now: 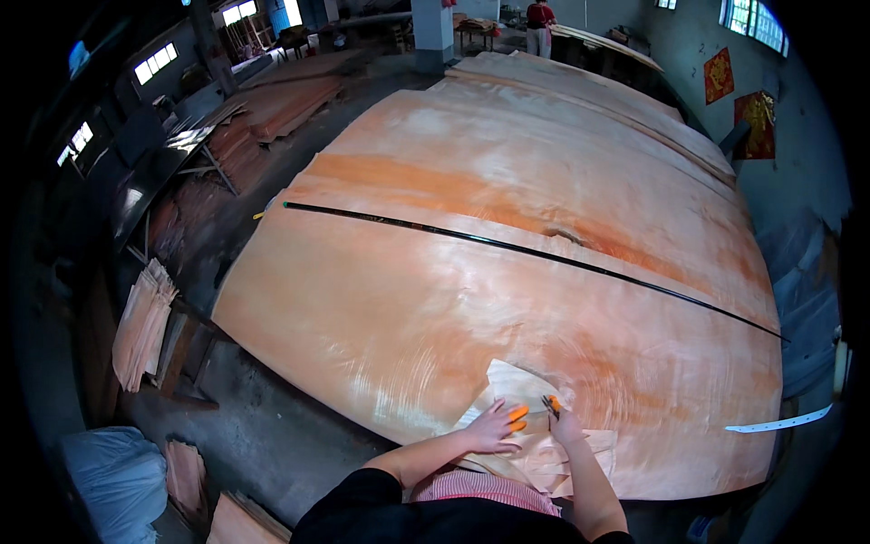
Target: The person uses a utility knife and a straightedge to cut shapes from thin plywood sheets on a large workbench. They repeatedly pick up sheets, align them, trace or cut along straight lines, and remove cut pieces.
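Observation:
My left hand (pixel 492 428) lies spread on a loose pale piece of wood veneer (pixel 517 384), with orange covers on some of its fingers. Close beside it, my right hand (pixel 567 427) is closed around a small dark tool (pixel 550 406), whose exact kind is too small to make out. Orange also shows at the right fingertips. More torn veneer scraps (pixel 589 446) lie under and beside my wrists. Everything rests on a broad stack of orange-pink veneer sheets (pixel 362 299) in front of me.
A long thin black rod (pixel 489 241) crosses the stack. A white strip with holes (pixel 779 421) sticks out at the right edge. Veneer bundles (pixel 145 326) and a blue-grey sack (pixel 113 485) stand at left. Another person (pixel 540 27) stands at the far end near a pillar (pixel 432 32).

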A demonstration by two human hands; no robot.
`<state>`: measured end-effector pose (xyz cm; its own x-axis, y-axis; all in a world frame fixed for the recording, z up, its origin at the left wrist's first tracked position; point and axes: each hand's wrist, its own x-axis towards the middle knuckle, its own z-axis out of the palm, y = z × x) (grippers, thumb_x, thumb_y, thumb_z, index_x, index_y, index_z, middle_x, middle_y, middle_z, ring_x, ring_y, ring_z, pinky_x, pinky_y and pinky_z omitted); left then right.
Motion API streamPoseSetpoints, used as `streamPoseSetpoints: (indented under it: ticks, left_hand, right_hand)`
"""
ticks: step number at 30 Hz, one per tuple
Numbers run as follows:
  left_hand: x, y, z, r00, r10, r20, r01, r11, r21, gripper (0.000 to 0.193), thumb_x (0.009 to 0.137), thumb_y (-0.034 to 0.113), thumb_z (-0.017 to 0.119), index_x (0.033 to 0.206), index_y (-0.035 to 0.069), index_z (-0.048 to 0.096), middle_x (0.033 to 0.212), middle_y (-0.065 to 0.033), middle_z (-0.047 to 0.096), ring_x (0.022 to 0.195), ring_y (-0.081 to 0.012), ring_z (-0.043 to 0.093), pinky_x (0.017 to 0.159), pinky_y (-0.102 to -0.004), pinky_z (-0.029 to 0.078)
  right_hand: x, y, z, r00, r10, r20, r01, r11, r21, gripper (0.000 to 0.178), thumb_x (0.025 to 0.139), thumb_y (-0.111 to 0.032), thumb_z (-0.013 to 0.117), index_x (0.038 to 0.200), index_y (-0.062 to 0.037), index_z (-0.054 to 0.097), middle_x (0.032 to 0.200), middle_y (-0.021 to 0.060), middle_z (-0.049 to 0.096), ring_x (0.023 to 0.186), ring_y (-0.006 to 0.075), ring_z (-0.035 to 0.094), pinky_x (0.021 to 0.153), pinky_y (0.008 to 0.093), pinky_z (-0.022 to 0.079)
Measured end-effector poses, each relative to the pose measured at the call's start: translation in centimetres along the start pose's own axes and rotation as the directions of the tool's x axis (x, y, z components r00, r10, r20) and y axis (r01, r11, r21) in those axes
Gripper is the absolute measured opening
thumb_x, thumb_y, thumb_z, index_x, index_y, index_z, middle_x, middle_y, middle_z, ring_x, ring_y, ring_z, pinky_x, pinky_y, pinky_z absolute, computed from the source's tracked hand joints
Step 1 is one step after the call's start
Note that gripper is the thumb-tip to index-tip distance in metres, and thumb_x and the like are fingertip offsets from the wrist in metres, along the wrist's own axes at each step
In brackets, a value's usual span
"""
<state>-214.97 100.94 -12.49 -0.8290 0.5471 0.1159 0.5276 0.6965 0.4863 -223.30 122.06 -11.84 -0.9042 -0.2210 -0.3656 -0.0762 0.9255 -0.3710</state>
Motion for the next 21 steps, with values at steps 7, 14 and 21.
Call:
streamPoseSetpoints:
  ticks: [7,14,21]
  left_hand:
    - [-4.6,1.3,3.9,0.971,0.06,-0.23,-0.07,0.997,-0.036,0.016,0.064,0.02,0.057,0.077,0.01,0.058,0.102,-0.0117,0.052,0.109,-0.0278,0.041,0.096,-0.05,0.024]
    - [-10.9,4.5,-0.7,0.967,-0.112,-0.23,0.121,0.992,0.026,0.022,0.059,0.011,0.063,0.081,0.011,0.06,0.091,-0.0045,0.057,0.099,-0.0204,0.049,0.095,-0.0495,0.026]
    - [-22.8,5.3,4.6,0.732,-0.666,-0.144,0.68,0.725,0.105,0.014,0.065,0.016,0.059,0.077,0.009,0.062,0.077,-0.009,0.059,0.082,-0.0244,0.057,0.088,-0.0469,0.033]
  right_hand:
    - [0.1,-0.7,0.3,0.996,0.055,0.065,-0.061,0.993,0.102,0.034,0.082,-0.031,0.044,0.101,-0.0047,0.054,0.092,0.02,0.058,0.084,0.0327,0.057,0.074,0.04,0.045]
    - [-0.8,-1.3,-0.9,0.995,0.093,0.038,-0.095,0.994,0.051,0.031,0.081,-0.029,0.046,0.095,-0.0027,0.056,0.083,0.0211,0.058,0.076,0.0345,0.057,0.066,0.0414,0.045]
    - [-1.1,-0.2,-1.0,1.0,0.006,0.011,-0.007,0.991,0.132,0.027,0.078,-0.02,0.044,0.095,-0.0029,0.057,0.084,0.0211,0.059,0.08,0.0343,0.057,0.07,0.0423,0.045]
